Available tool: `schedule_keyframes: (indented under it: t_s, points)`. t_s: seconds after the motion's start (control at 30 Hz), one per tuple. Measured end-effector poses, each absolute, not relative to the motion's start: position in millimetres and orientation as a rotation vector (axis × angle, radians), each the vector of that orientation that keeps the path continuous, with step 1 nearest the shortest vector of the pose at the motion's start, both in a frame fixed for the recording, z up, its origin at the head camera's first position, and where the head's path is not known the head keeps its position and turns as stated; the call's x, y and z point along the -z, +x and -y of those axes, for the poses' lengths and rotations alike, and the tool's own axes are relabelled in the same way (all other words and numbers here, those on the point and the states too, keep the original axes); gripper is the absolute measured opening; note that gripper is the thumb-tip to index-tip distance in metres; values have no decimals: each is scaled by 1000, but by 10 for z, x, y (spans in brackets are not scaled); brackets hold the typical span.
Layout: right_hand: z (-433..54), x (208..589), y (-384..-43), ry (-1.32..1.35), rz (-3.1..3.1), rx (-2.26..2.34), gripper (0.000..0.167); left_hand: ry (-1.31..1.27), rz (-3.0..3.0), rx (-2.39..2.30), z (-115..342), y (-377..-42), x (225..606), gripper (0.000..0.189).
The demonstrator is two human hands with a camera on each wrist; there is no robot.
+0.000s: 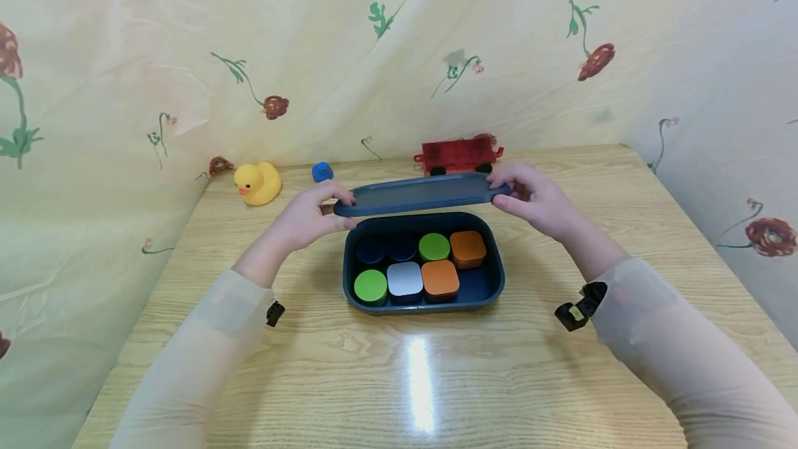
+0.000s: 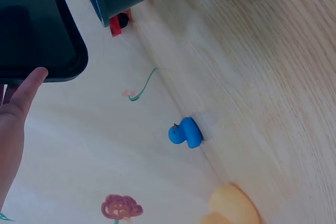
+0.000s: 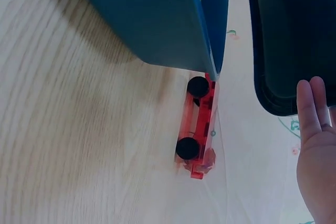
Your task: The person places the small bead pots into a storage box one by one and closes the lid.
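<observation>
A dark blue lid (image 1: 424, 192) is held tilted above the back edge of a dark blue box (image 1: 476, 291). My left hand (image 1: 309, 215) grips the lid's left end, and my right hand (image 1: 535, 201) grips its right end. Inside the open box lie two green round pieces (image 1: 370, 286), two orange square ones (image 1: 440, 278), a pale grey square one (image 1: 405, 278) and two dark blue round ones (image 1: 402, 247). Each wrist view shows the lid's underside (image 2: 37, 40) and part of the hand at its corner. The front right of the box's floor is bare.
Along the back of the wooden table (image 1: 349, 380) stand a yellow rubber duck (image 1: 259, 183), a small blue duck (image 1: 322, 172) and a red toy wagon (image 1: 458, 156) with black wheels. Behind them hangs a cream cloth (image 1: 312, 40) with painted flowers.
</observation>
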State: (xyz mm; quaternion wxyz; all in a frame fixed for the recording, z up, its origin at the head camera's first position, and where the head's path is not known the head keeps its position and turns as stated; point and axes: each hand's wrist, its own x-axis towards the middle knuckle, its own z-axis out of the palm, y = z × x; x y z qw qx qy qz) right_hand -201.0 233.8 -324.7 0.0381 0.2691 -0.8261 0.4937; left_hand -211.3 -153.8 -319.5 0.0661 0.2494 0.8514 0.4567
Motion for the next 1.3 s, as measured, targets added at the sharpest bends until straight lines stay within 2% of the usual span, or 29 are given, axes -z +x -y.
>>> schedule_keyframes:
  t_s: [0.33, 0.6, 0.93, 1.3]
  points:
    - [-2416, 3362, -1926, 1024, 2619, -1397, 20, 805, -2601, -1325, 1552, -2000, 3233, 30]
    - [-2424, 3453, -1815, 1159, 2603, -1179, 30, 891, -2734, -1110, 1569, -1854, 3296, 33]
    - [-2424, 3636, -1727, 1251, 2595, -1016, 37, 1059, -2779, -917, 1584, -1711, 3510, 35]
    - [-2412, 3739, -1674, 1306, 2550, -916, 39, 1061, -2753, -849, 1575, -1603, 3622, 36]
